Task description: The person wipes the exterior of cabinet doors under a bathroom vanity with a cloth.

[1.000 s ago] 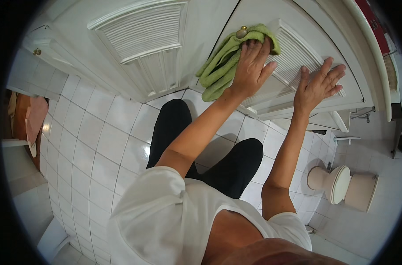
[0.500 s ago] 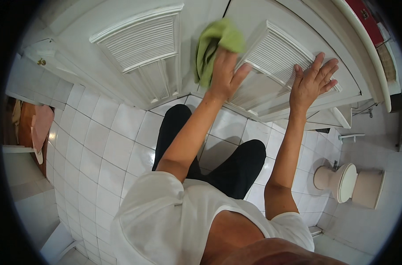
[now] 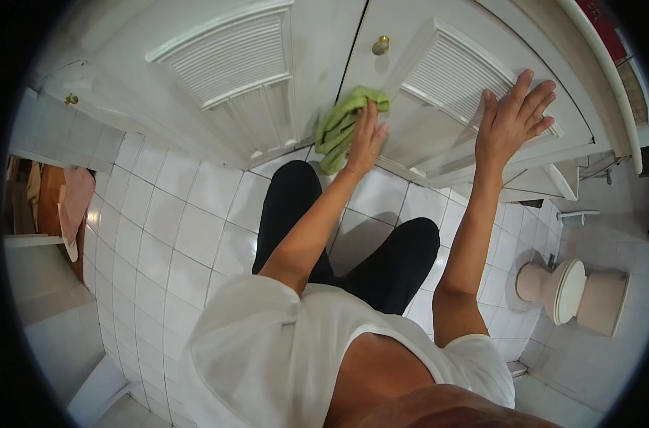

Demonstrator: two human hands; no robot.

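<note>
My left hand (image 3: 366, 146) presses a crumpled green cloth (image 3: 334, 135) against the lower inner edge of the right white cabinet door (image 3: 376, 78). Its fingers lie over the cloth's right side, and the cloth hangs down toward the floor. Farther right, my right hand (image 3: 508, 121) rests on the same door with fingers spread, over the outer end of the louvred panel (image 3: 449, 68). Nothing is in it. A brass knob (image 3: 381, 45) shows on the door above the cloth.
The left cabinet door (image 3: 317, 43) stands beside the gap, with its own louvred panel. My knees in black trousers (image 3: 289, 203) are bent close to the doors over white floor tiles (image 3: 196, 235). A toilet (image 3: 568, 291) stands at right. A pink cloth (image 3: 75, 202) hangs at far left.
My left hand and the green cloth have slid down the door edge toward the floor, uncovering the brass knob. My right hand stays on the door, fingers spread.
</note>
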